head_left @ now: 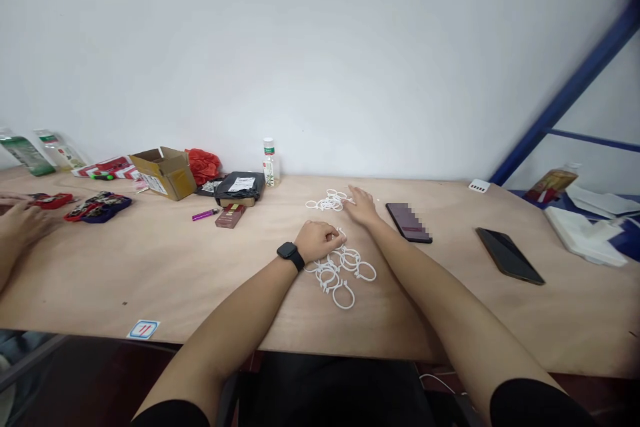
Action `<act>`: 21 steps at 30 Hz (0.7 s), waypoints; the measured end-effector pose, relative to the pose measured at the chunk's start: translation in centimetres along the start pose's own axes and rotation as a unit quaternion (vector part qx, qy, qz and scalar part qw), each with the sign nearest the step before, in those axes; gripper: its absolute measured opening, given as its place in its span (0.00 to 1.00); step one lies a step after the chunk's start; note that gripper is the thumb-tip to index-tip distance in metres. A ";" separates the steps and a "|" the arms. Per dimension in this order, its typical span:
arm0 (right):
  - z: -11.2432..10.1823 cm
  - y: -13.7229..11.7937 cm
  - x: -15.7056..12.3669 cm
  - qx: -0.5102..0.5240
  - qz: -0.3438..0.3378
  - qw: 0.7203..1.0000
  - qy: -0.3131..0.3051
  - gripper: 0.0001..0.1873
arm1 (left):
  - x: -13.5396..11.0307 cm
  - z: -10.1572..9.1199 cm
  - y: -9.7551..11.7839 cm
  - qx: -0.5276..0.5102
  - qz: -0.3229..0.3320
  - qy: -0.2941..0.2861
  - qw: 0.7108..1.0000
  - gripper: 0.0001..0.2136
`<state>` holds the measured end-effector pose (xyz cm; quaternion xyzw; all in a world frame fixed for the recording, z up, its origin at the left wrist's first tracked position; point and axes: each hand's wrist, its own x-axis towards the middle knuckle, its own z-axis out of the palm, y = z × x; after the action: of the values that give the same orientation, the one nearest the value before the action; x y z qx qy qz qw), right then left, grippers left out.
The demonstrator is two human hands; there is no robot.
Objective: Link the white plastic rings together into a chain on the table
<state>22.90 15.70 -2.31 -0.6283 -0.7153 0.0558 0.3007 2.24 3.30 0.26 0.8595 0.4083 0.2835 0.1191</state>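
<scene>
Several white plastic rings with small clasps lie in two groups on the table. My left hand [319,240], with a black watch on its wrist, is curled over the near group [343,295]. Its thumb and fingers are pinched together at a white ring [342,232], which is mostly hidden by the fingertips. Farther back, my right hand [363,205] reaches to the right edge of the far group [325,203]. The right fingers are stretched out and apart, their tips touching or very close to the rings.
Right of my arm lie two phones [407,221] [509,255]. Toward the back stand a bottle [269,163], a black package [240,187] and an open carton [170,173]. A dark red box [231,215] and purple lighter [204,215] are nearby. Another person's hands [25,220] work at far left.
</scene>
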 end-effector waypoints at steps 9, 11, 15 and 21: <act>1.7 -2.7 -0.7 -0.068 -0.069 0.984 -0.151 0.25 | -0.1 0.0 0.0 -0.009 0.003 -0.009 1.000 0.17; 1.3 -2.5 -1.4 -0.080 -0.088 0.984 -0.130 0.22 | 0.0 0.2 -0.1 -0.005 0.011 -0.011 1.000 0.17; -0.2 -2.0 -3.1 -0.087 -0.109 0.985 -0.101 0.20 | -0.1 0.5 0.0 0.021 0.033 0.014 0.999 0.18; -2.3 -1.6 -5.6 -0.120 -0.109 0.980 -0.115 0.21 | -0.3 0.4 0.4 -0.022 0.076 -0.103 0.992 0.21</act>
<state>22.80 9.43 -1.71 -0.5673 -0.8110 0.0081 0.1428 2.57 2.84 -0.06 0.9098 0.3212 0.2102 0.1579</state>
